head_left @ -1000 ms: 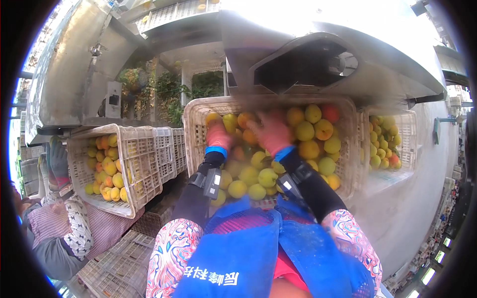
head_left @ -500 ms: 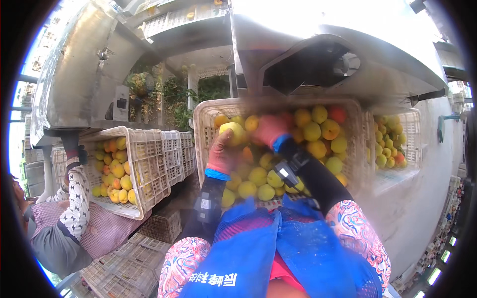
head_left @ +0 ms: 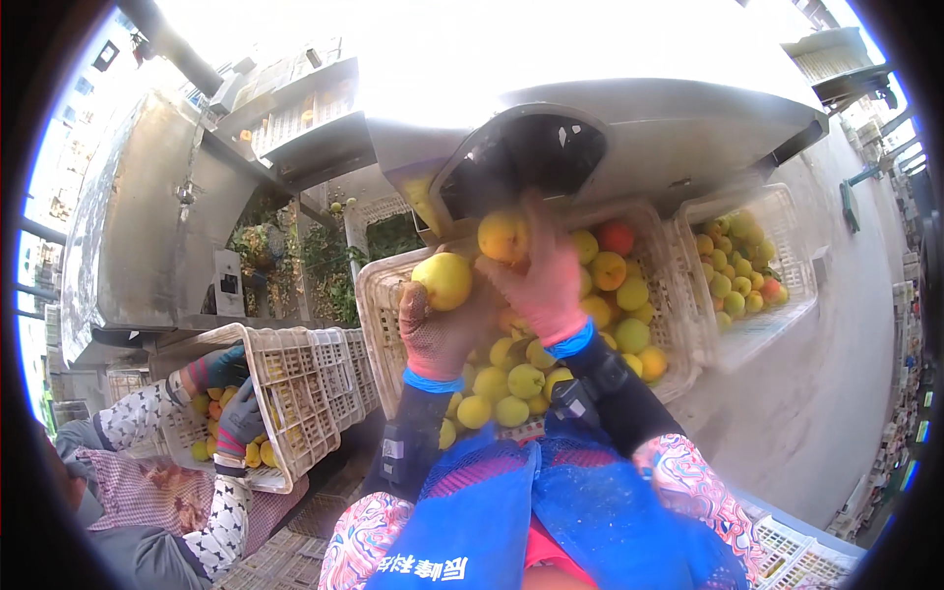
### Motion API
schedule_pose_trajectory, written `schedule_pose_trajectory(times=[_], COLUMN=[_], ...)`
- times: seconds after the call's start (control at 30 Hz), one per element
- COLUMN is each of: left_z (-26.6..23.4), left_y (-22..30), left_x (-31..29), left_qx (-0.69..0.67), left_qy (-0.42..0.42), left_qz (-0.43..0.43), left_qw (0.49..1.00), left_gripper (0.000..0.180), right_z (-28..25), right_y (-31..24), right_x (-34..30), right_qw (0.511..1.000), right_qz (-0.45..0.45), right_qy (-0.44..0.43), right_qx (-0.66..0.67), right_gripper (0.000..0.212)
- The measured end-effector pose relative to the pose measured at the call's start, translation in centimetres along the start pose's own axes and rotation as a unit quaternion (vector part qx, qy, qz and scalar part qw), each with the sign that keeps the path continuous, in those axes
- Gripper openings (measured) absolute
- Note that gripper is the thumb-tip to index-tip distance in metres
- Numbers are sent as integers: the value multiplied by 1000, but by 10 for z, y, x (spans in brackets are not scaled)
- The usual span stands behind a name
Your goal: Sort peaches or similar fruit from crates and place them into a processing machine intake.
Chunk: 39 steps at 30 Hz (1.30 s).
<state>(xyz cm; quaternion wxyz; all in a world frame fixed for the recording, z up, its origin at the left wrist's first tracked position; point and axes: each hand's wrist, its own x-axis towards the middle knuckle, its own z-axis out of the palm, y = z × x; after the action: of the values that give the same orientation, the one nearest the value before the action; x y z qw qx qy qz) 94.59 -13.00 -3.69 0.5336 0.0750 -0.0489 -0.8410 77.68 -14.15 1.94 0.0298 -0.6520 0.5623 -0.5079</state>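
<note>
My left hand (head_left: 439,339), in a gloved pink covering with a blue wrist band, is closed around a yellow peach (head_left: 442,280). Close beside it, my right hand (head_left: 553,285) grips an orange-yellow peach (head_left: 503,236), raised a little higher. Both hands are over a pale plastic crate (head_left: 378,313) in front of me. Loose yellow, green-tinged and reddish peaches (head_left: 511,382) lie in that crate, partly hidden under my hands and forearms. The right fingers are somewhat smeared by motion.
Beyond the crate is a metal machine with a dark opening (head_left: 526,157). A second peach-filled crate (head_left: 801,295) stands right. At left, a co-worker's gloved hands (head_left: 239,418) reach into another crate (head_left: 295,383). Dry plants (head_left: 320,261) show behind.
My right hand has come up from the pile with an orange-yellow peach. The left still holds its yellow peach. The view has shifted, and the co-worker now has both hands in the left crate.
</note>
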Motion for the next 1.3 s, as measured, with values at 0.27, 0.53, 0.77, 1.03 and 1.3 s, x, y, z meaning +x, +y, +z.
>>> schedule_pose_trajectory(times=[0.27, 0.53, 0.77, 1.03, 1.3], left_z=[13, 62, 84, 76, -102], left_y=[2, 64, 5, 5, 39], left_x=[-5, 3, -14, 17, 10], left_qx=[-17, 404, 152, 214, 772], left_qy=[13, -143, 113, 172, 35], left_qz=[-16, -67, -39, -112, -1], left_qw=[1000, 901, 981, 955, 634], left_gripper=[65, 62, 63, 71, 46], right_z=[52, 0, -11, -1, 20], right_y=[50, -19, -37, -24, 7], right_x=[65, 3, -13, -4, 13], right_qw=[983, 956, 977, 998, 993], right_qz=[-65, -15, 24, -47, -37], right_qy=[-15, -186, -151, -29, 1], right_qx=[-172, 225, 149, 42, -113], right_gripper=[46, 71, 88, 86, 87])
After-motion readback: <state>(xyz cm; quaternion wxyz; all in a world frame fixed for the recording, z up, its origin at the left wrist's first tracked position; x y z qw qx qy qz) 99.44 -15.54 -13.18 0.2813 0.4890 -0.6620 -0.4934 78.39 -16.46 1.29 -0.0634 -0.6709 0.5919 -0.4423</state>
